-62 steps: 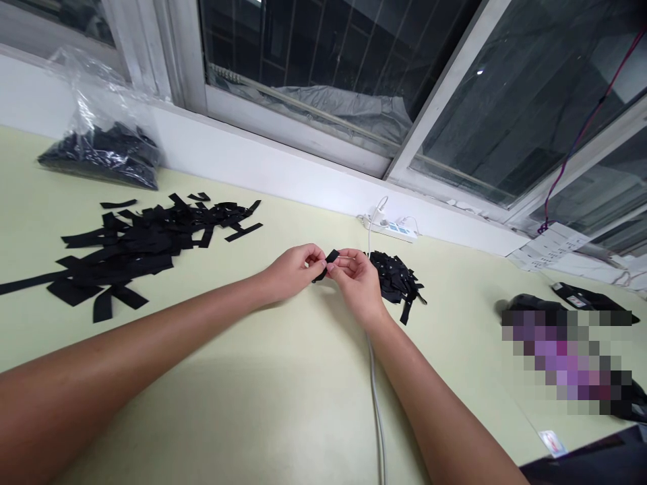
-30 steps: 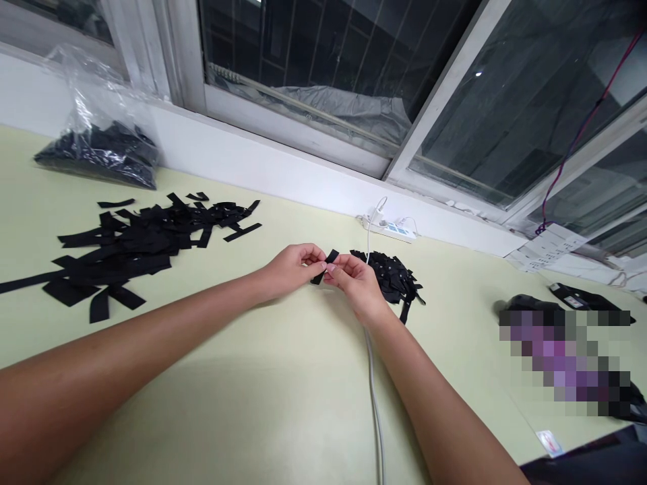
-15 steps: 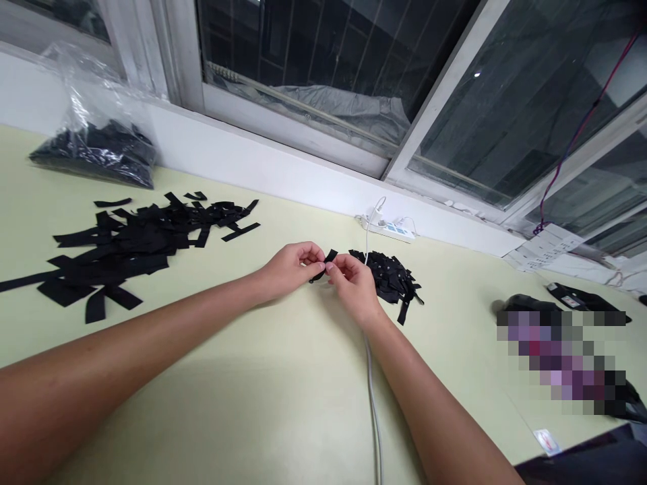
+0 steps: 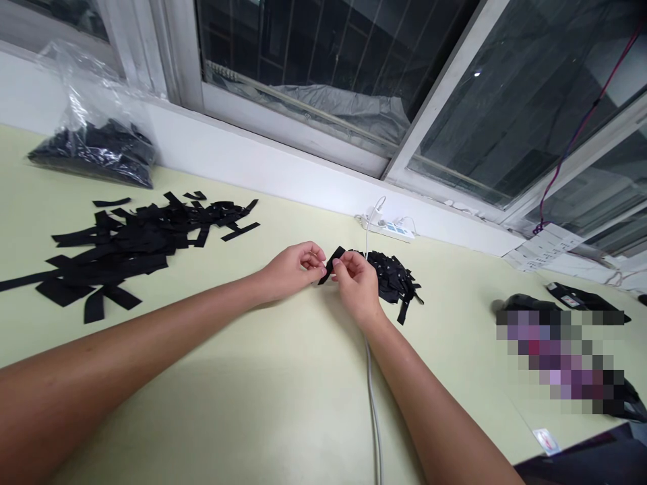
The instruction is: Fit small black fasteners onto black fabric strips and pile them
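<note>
Over the middle of the table, a short black fabric strip [image 4: 331, 267] is pinched between the thumb and fingers of my right hand [image 4: 358, 283]. The strip slants, its upper end pointing up and to the right. On its left side, my left hand [image 4: 293, 269] has curled fingers, with thumb and fingertips closed at the strip's lower edge; their exact grip is partly hidden. Just behind my right hand is a small pile of black strips [image 4: 391, 273] with tiny shiny spots. A larger heap of black strips [image 4: 131, 242] spreads out on the left.
A clear plastic bag [image 4: 96, 148] of black pieces stands at the back left. A white power strip [image 4: 394, 230] lies by the wall, and a grey cable [image 4: 373, 404] runs under my right arm. Dark items [image 4: 589, 303] lie on the right.
My right hand has shifted slightly right, and more of the strip shows between the hands. The strip now stands more clearly at a slant; my left hand has barely moved.
</note>
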### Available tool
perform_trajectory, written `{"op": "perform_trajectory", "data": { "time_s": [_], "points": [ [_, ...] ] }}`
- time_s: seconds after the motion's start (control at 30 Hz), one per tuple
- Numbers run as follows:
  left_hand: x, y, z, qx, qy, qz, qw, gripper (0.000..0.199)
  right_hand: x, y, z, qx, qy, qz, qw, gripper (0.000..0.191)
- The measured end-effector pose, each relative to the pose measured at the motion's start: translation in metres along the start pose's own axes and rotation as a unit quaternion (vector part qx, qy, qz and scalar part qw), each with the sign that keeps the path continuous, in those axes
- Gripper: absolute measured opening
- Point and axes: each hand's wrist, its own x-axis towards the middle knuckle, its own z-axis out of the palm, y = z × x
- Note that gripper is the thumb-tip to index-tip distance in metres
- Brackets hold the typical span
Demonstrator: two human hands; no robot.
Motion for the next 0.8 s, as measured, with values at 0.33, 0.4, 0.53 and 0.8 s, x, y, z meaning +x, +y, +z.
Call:
{"op": "perform_trajectory", "data": {
  "time_s": [0.33,0.4,0.53,0.8],
  "points": [
    [0.000,-0.007,-0.024,0.272,-0.092,0.069,0.955,0.018,0.007,-0.005,-0.012,0.049,0.045,0.027,0.997,0.025],
    [0.000,-0.008,-0.024,0.263,-0.094,0.055,0.959,0.018,0.007,-0.004,-0.011,0.048,0.042,0.028,0.998,0.025],
    [0.003,-0.007,-0.027,0.269,-0.091,0.054,0.957,0.021,0.006,-0.002,-0.010,0.045,0.029,0.029,0.998,0.024],
    [0.011,0.009,-0.062,0.293,-0.061,-0.008,0.954,0.022,0.009,0.000,-0.012,0.051,0.031,0.061,0.996,0.028]
  ]
}}
